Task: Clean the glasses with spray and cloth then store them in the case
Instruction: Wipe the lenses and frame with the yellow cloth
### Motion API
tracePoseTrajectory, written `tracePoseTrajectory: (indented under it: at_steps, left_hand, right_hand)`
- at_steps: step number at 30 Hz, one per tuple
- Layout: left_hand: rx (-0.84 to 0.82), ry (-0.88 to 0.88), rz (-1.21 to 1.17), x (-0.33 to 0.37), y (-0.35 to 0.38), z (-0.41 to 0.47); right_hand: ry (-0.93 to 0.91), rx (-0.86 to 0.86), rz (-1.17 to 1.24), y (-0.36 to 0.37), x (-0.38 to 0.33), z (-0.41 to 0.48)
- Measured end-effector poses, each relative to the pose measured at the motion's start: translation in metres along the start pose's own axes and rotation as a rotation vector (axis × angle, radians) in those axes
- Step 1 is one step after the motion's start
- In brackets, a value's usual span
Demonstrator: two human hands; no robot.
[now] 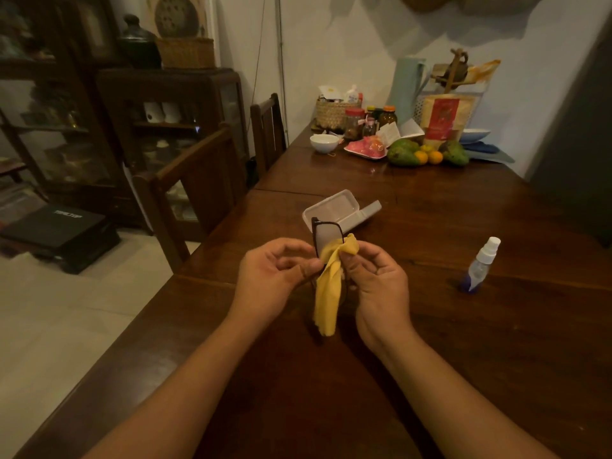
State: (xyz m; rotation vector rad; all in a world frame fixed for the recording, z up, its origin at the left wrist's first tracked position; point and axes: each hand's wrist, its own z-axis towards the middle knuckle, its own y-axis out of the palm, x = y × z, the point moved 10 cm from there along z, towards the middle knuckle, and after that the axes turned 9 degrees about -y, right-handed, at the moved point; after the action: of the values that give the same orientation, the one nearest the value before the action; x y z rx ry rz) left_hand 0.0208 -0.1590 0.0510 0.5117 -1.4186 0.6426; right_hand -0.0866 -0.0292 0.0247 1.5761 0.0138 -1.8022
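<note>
Head view: left hand (pixel 278 270) pinches the glasses (pixel 327 238); right hand (pixel 377 276) presses the cloth (pixel 328 293) on 1 lens.
Likely light, fragile: hold the rim, rub gently.

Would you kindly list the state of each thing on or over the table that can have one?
glasses: held upright over the table, one lens being wiped
yellow cloth: pinched against the lens, tail hanging down
case: open, lying on the table, nothing visible inside
spray bottle: standing on the table, untouched
left hand: gripping the glasses
right hand: pinching the cloth
</note>
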Motion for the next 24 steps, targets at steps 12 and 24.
tracePoseTrajectory:
  at_steps: [12, 24]
  left_hand:
    - [0.082, 0.299, 0.291, 0.032, 0.007, -0.02]
    - [0.241, 0.189, 0.241, 0.032, -0.018, -0.013]
  right_hand:
    - [-0.025, -0.012, -0.041, -0.002, -0.003, 0.004]
    - [-0.16, 0.126, -0.145, -0.017, -0.023, 0.011]
